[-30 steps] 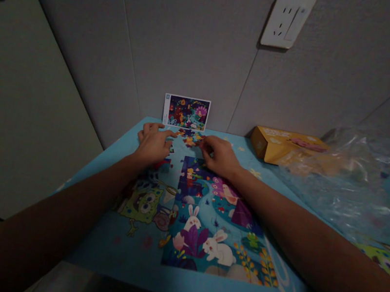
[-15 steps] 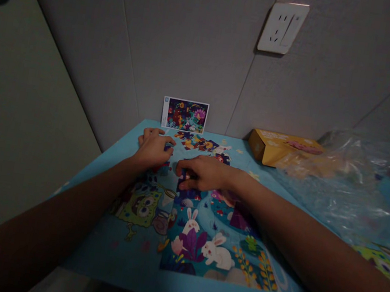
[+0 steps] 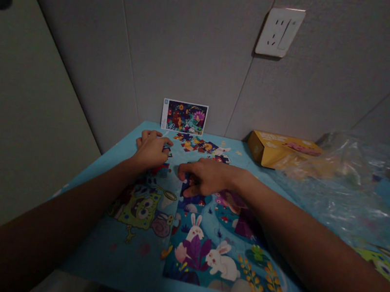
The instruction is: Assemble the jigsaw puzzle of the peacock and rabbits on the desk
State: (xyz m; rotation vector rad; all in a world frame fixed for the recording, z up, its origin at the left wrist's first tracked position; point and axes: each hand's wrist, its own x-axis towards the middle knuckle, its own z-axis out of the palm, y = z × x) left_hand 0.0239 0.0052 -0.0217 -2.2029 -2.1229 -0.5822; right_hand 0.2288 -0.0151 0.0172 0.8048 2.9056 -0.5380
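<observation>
The joined jigsaw puzzle (image 3: pixel 200 255), printed with white rabbits, a stream and plants, lies flat on the table. My right hand (image 3: pixel 208 175) rests on its far left part, thumb and forefinger bent and apart at the edge; the palm hides some of the picture. To the left, my left hand (image 3: pixel 152 150) lies palm down with fingers spread, touching the table among loose pieces. A blue and red puzzle piece (image 3: pixel 162 169) shows just below that hand. More loose puzzle pieces (image 3: pixel 195 143) are clustered beyond both hands.
A picture card (image 3: pixel 186 117) leans on the wall behind the pieces. At the right sit a yellow box (image 3: pixel 279 149) and a crumpled clear plastic bag (image 3: pixel 343 189). The blue table cover (image 3: pixel 117 264) has cartoon prints. A socket (image 3: pixel 280 32) is on the wall.
The joined puzzle has slid slightly right and nearer to me, with my right hand on it. My left hand has shifted a little to the left.
</observation>
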